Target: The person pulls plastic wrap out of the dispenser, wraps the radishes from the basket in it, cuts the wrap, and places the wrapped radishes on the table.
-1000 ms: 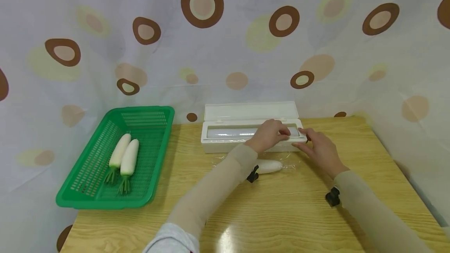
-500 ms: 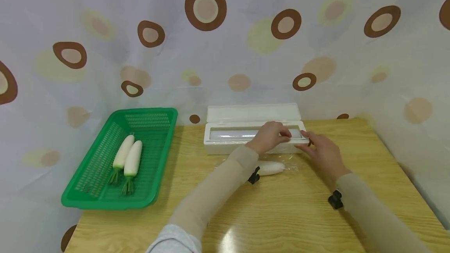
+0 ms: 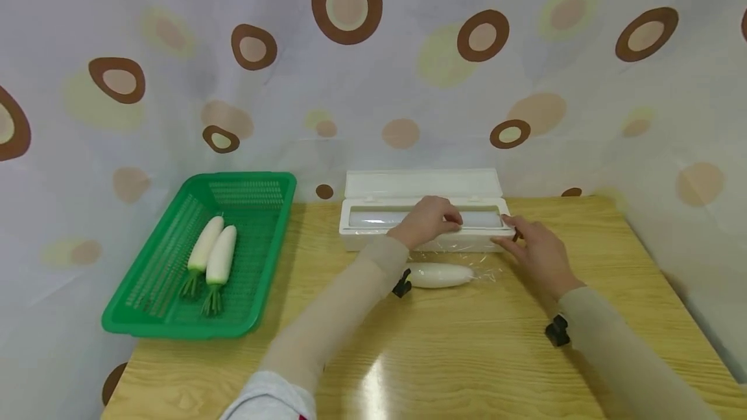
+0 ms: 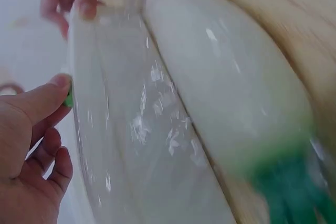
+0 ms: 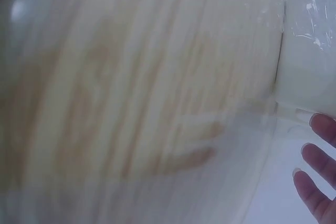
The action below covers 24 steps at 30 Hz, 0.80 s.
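Note:
A white cling film dispenser (image 3: 363, 242) lies along the back of the table, lid raised, with a film roll (image 3: 483, 219) inside. My left hand (image 3: 425, 221) is over its front edge; in the left wrist view the thumb and a finger pinch a small green slide cutter (image 4: 68, 98) there. Film hangs down the dispenser's front. My right hand (image 3: 541, 256) grips the right end, thumb low at the front and forefinger on top. Just in front lies a white radish (image 3: 442, 275) wrapped in clear film; its leafy end is behind my left wrist in the head view.
At the left stands a green plastic basket (image 3: 274, 232) holding two white radishes (image 3: 220, 258) with trimmed green stems. Behind the wooden table (image 3: 467, 355) hangs a patterned curtain (image 3: 362, 96), close to the dispenser's raised lid.
My left hand has slid leftward along the dispenser's front edge, showing more of the roll and wrapped radish. The right hand keeps its grip on the right end. The head view has shifted slightly.

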Motion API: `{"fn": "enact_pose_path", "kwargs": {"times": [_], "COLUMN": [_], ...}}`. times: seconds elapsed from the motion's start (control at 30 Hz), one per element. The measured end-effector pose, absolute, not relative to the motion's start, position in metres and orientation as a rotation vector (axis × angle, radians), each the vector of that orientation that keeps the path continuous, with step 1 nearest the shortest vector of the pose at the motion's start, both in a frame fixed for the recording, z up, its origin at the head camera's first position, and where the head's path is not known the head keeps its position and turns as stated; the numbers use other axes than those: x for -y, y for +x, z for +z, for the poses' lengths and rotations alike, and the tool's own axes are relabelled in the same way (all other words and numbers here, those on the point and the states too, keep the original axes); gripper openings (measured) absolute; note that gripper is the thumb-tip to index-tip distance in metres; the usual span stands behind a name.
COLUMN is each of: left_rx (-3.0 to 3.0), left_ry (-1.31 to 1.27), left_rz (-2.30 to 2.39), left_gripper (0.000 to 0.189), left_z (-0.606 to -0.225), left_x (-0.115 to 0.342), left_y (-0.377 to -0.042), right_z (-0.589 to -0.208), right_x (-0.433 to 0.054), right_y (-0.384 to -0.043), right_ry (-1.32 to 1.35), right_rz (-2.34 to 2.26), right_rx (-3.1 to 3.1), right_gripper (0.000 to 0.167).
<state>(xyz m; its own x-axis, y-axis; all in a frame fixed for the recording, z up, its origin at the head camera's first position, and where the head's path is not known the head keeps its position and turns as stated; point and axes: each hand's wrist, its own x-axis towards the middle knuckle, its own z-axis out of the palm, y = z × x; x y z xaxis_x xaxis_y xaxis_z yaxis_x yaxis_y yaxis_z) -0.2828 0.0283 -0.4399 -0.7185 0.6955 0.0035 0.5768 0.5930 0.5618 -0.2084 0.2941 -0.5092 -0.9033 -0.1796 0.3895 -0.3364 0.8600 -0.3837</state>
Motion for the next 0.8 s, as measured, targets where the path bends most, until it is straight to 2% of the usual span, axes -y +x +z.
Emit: {"fn": "enact_pose_path", "kwargs": {"times": [0.1,0.57,0.8], "left_rx": [-2.597,-2.604,-2.633], "left_ry": [0.966,1.031,0.907], "left_rz": [0.833,0.775,0.723], "left_gripper": [0.018,0.018,0.016], "left_z": [-0.437,-0.432,-0.428], "left_x": [-0.007,0.039,0.085], "left_y": [-0.284,-0.283,-0.288], "right_z": [-0.508,-0.509,-0.506], "right_x": [-0.294,-0.283,-0.288], "right_y": [-0.209,-0.210,-0.208], "right_ry": [0.347,0.375,0.321], "right_rz": [0.653,0.626,0.664], "right_rx": [2.721,2.705,2.759], "right_gripper": [0.052,0.052,0.051]}}
